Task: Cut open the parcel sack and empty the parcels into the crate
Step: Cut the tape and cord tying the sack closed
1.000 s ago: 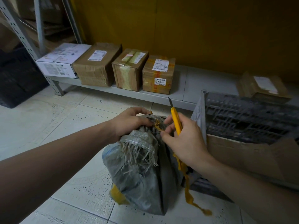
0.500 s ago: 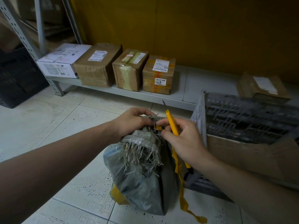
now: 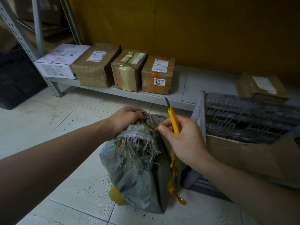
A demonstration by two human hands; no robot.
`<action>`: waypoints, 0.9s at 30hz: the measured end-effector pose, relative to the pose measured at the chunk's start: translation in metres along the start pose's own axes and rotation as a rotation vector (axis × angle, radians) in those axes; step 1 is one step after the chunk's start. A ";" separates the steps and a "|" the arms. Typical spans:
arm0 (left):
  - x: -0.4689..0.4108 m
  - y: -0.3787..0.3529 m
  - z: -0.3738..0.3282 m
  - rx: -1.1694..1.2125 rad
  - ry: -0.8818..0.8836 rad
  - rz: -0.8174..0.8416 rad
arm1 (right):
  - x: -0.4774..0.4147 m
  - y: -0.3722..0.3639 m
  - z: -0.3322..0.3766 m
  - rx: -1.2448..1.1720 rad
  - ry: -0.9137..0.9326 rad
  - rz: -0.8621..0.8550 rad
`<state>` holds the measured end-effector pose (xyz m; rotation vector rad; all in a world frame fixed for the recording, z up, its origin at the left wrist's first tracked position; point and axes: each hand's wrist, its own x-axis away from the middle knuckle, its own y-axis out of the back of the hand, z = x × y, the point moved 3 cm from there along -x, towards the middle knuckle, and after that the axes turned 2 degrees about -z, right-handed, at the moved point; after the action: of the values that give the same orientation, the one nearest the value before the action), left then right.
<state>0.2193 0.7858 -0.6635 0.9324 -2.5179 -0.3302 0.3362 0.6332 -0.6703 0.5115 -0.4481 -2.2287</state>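
A grey woven parcel sack (image 3: pixel 134 176) stands upright on the tiled floor, its frayed top folded over and yellow tape stuck low on its side. My left hand (image 3: pixel 128 119) clutches the bunched neck of the sack. My right hand (image 3: pixel 181 140) holds a yellow utility knife (image 3: pixel 173 118) with the blade pointing up and away, and its thumb and forefinger pinch a yellow tie at the sack's neck. A loose yellow strip (image 3: pixel 174 176) hangs down the sack's right side. The grey plastic crate (image 3: pixel 246 117) stands just right of the sack, lined with cardboard (image 3: pixel 243 155).
A low grey shelf (image 3: pixel 183 82) along the yellow wall carries a white box (image 3: pixel 61 60), three brown parcels (image 3: pixel 129 70) and a flat parcel (image 3: pixel 259 86) at the right. A metal rack upright (image 3: pixel 21 39) and a black crate (image 3: pixel 16 78) stand at the left.
My right hand has shifted slightly right and back with the knife, blade tilted left, while still pinching the yellow tie. My left hand keeps its hold on the sack's neck.
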 end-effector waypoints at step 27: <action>-0.001 0.012 0.009 -0.552 -0.099 -0.010 | -0.048 0.069 -0.020 -0.146 -0.114 -0.383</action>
<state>0.2088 0.7961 -0.6671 0.7146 -2.3076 -1.0304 0.4185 0.6237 -0.6447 0.4211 -0.2573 -2.6451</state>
